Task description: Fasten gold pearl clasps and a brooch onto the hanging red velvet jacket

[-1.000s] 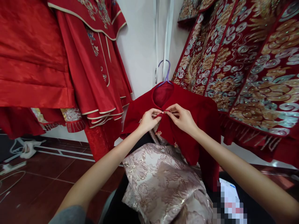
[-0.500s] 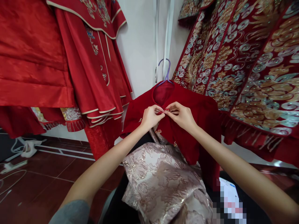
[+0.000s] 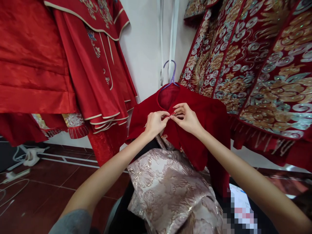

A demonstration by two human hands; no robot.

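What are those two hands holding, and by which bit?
The left hand and the right hand both pinch the red jacket with their fingertips, at the top of its front opening, just below the neck.

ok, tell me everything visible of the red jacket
The dark red jacket looks velvety, with a round neckline, one long sleeve visible and small golden ornaments down the front. It's on a purple hanger, lower front parted above shiny floral cloth. Left grip and right grip pinch its front below the neckline.

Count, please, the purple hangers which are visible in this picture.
1. The thin, hooked purple hanger is at the neck of the dark-red cloth jacket, beyond the bare left hand and right hand. Others may be hidden.
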